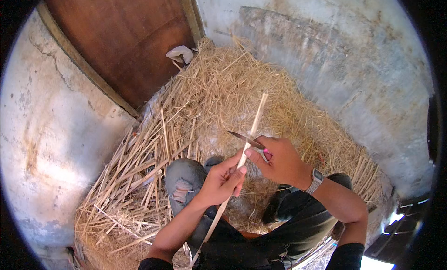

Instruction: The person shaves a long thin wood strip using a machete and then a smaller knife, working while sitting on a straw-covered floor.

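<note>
A long, pale, flat-sided cane strip (242, 160) is running upward and slightly rightward from the person's lap, its smooth upper end lying over a heap of dry straw (223, 88). The left hand (219, 181) is wrapping its fingers around the strip at about mid-length, thumb pressing along it. Just right of the strip, the right hand (279, 163) is closing around the handle of a knife (247, 139), whose narrow, grey, pointed metal blade is crossing the strip and sticking out to its left; the thumb tip is pressing against the strip's edge. A watch (316, 177) with a grey band is sitting on the right wrist.

Left of the strip, below its middle, a knee in worn, torn grey denim (184, 181) is showing. Further left of the strip, coarse split stalks (135, 177) are lying flat and criss-crossed, stiffer than the fine, tangled straw behind. Beyond the strip's upper end, a rough, stained plaster wall (354, 60) is rising, and up to the left stands a brown wooden door (125, 37) with a crumpled white cloth (180, 53) at its foot.
</note>
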`<state>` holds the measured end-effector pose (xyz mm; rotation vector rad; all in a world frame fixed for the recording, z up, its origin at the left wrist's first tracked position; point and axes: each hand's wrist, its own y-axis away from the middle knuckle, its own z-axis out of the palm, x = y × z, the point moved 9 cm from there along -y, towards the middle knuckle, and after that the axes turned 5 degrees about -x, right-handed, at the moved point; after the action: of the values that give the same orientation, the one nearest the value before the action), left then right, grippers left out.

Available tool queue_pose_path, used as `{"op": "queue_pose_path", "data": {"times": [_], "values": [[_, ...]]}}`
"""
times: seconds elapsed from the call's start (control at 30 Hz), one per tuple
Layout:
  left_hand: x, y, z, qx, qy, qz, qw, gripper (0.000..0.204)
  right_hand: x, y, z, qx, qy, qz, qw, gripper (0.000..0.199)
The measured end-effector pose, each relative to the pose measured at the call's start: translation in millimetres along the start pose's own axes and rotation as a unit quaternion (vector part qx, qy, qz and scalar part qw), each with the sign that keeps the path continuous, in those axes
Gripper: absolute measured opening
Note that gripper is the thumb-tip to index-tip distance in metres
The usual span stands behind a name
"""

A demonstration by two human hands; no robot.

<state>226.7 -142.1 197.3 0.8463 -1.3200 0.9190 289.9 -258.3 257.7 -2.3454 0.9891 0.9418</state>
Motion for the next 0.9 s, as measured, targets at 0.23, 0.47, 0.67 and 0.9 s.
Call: {"op": "queue_pose_path", "data": {"times": [0.23,0.47,0.67,0.9], "values": [[-7,-1,-21,0.077,0.134,0.024,0.988,0.046,-7,10,19,0.046,0.096,-0.063,0.992,0.036],[-13,5,-14,0.046,0.188,0.03,0.981,0.049,3,5,6,0.036,0.302,0.036,0.952,0.04],[-17,14,-10,0.028,0.178,0.021,0.983,0.051,20,-3,-7,-0.008,0.314,0.031,0.949,0.043],[-20,21,-11,0.078,0.053,0.019,0.995,0.05,23,-3,-28,0.059,0.337,0.024,0.939,0.047]]}}
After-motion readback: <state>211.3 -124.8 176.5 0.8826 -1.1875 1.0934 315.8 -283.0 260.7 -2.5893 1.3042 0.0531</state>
